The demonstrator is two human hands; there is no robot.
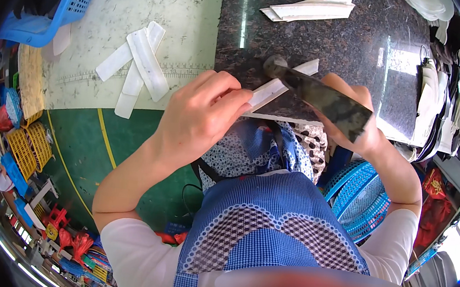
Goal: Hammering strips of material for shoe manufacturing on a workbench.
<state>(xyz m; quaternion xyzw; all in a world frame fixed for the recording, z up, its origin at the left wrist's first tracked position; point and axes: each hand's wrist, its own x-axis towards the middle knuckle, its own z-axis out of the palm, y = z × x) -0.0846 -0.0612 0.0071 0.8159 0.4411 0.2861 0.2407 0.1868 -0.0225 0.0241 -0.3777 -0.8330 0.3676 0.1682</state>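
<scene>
Left hand (pixel 202 116) pins a white strip (pixel 280 84) to the near edge of the dark stone slab (pixel 328 48); right hand (pixel 354 119) grips a dark, worn blade (pixel 323 100) laid across the strip. More white strips (pixel 137 68) lie left; blue basket (pixel 61 3) far left.

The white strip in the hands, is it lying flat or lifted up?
Flat: the white strip lies on the dark counter, pressed by the left hand.

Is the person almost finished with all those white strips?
Hard to tell. Some white strips lie piled on the pale mat, more strips on the dark slab. The left hand pins one strip while the right hand works it with a dark tool.
</scene>
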